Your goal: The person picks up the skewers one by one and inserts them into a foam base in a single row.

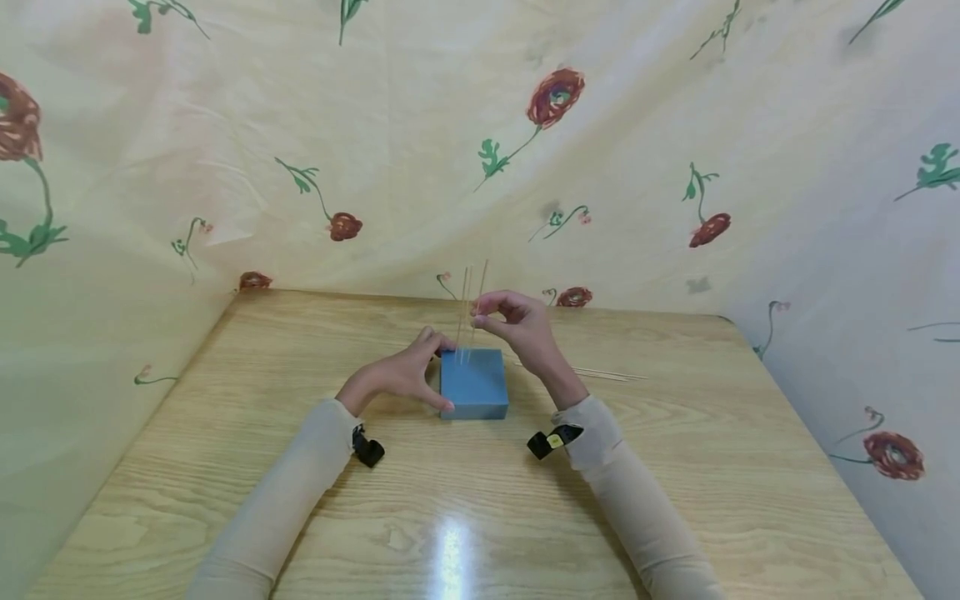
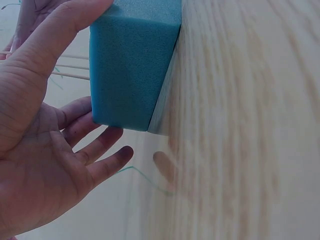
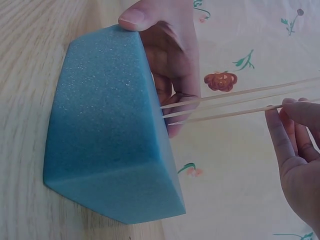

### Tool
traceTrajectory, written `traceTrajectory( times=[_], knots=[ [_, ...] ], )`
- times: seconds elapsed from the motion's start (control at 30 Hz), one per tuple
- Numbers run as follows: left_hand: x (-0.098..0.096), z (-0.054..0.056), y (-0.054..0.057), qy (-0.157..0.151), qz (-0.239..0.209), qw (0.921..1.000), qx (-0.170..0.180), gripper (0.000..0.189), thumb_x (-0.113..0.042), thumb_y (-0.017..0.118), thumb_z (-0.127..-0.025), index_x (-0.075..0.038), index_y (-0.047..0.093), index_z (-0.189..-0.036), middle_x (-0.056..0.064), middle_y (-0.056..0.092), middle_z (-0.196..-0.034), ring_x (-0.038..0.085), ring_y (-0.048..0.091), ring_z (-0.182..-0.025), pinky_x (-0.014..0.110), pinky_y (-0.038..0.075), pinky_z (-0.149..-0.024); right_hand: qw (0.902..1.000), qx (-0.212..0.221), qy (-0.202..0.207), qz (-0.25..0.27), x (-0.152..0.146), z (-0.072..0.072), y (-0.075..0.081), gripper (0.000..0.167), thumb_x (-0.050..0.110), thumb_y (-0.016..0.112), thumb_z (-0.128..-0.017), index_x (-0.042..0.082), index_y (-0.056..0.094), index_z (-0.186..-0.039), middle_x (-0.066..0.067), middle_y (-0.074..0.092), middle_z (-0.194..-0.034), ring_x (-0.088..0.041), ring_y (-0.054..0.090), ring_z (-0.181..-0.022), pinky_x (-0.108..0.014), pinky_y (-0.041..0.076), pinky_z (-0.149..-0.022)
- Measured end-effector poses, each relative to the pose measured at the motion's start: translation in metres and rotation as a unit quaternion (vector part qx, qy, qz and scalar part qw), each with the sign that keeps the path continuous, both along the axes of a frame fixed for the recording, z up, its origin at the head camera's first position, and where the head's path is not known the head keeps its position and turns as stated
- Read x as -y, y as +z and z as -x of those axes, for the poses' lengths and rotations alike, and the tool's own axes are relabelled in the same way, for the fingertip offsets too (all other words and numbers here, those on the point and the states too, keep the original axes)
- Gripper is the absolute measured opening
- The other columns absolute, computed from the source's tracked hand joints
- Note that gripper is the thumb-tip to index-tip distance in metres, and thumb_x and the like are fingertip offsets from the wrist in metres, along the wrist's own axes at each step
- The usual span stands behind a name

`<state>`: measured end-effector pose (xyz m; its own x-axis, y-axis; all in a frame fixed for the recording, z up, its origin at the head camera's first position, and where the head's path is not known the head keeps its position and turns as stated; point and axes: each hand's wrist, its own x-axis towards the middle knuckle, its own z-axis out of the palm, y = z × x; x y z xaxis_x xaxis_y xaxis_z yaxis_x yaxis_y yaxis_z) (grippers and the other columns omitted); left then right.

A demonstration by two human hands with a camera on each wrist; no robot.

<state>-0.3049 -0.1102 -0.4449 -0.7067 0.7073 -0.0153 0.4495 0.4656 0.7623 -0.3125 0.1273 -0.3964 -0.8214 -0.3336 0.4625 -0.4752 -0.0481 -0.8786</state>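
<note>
A blue foam block (image 1: 476, 385) lies on the table, and my left hand (image 1: 401, 368) holds it from the left side. The thumb presses near its front corner, with the fingers at the back edge. Three thin wooden sticks stand upright at the left part of the block's top. My right hand (image 1: 523, 329) pinches one of them, the rightmost stick (image 3: 225, 116), between thumb and fingertips well above the foam. Its lower end meets the block's top face in the right wrist view. The other two sticks (image 1: 462, 312) stand close beside it, just left.
Several more thin sticks (image 1: 611, 374) lie on the wooden table (image 1: 675, 467) to the right of the block, partly behind my right wrist. Flower-patterned cloth (image 1: 420, 125) hangs behind the table and along both sides. Black straps with small devices sit on both wrists.
</note>
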Motion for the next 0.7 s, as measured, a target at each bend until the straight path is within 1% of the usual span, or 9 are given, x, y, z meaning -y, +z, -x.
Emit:
traceTrajectory(
  times=[0.33, 0.53, 0.7],
  knots=[
    [0.0011, 0.0014, -0.0011, 0.002, 0.002, 1.0000, -0.001, 0.089, -0.031, 0.089, -0.080, -0.002, 0.037, -0.147, 0.015, 0.034, -0.134, 0.032, 0.036, -0.130, 0.052, 0.035, -0.114, 1.0000, 0.000, -0.007, -0.001, 0.0023, 0.0001, -0.0002, 0.016, -0.005, 0.073, -0.090, -0.013, 0.068, -0.104, 0.001, 0.070, -0.096, -0.018, 0.067, -0.092, -0.026, 0.058, -0.086],
    [0.0011, 0.0015, -0.0010, -0.001, 0.001, 1.0000, -0.005, 0.090, -0.031, 0.089, -0.080, -0.002, 0.036, -0.147, 0.016, 0.034, -0.136, 0.032, 0.036, -0.130, 0.052, 0.034, -0.114, 1.0000, 0.003, -0.001, 0.002, 0.0029, 0.0013, -0.0019, 0.017, -0.006, 0.072, -0.090, -0.014, 0.067, -0.104, 0.001, 0.070, -0.094, -0.016, 0.068, -0.091, -0.027, 0.058, -0.086],
    [0.0013, 0.0023, -0.0023, -0.003, 0.000, 1.0000, -0.008, 0.091, -0.031, 0.089, -0.080, -0.001, 0.036, -0.147, 0.016, 0.034, -0.136, 0.033, 0.036, -0.130, 0.053, 0.035, -0.114, 0.9999, 0.006, -0.002, -0.011, 0.0016, 0.0019, -0.0032, 0.017, -0.005, 0.073, -0.091, -0.013, 0.068, -0.105, 0.002, 0.070, -0.095, -0.015, 0.068, -0.091, -0.028, 0.058, -0.085]
  ],
)
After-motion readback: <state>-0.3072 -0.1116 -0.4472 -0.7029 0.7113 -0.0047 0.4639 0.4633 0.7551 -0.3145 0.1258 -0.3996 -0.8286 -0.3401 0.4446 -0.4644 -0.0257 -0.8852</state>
